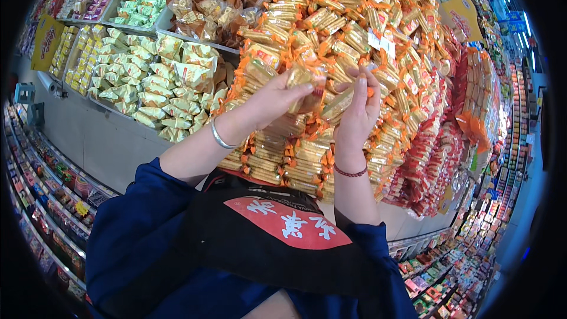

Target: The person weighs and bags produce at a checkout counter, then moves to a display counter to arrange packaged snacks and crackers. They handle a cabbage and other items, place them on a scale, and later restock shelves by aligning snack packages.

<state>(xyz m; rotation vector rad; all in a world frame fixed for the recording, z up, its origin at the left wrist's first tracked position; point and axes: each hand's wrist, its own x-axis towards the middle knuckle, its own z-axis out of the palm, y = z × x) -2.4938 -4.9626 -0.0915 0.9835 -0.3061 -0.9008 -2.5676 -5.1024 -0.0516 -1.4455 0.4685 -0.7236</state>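
My left hand (274,99), with a silver bangle on its wrist, is closed around a clear-wrapped pack of golden biscuit sticks (302,81). Just to its right, my right hand (358,112) has its thumb raised and its fingers curled about the orange end of a second biscuit pack (338,105). Part of that grip is hidden behind the thumb. A dark red bead bracelet circles the right wrist. Both hands hover over a big heap of similar golden packs with orange ends (313,156), and the two held packs are close together.
Left of the heap stand bins of pale yellow-green snack bags (171,85), brown-and-clear bags (212,3) and green packets (150,0). Red-wrapped packs (422,168) are piled on the right. Shelves of goods (56,201) run along the far left. A black apron (254,260) covers my front.
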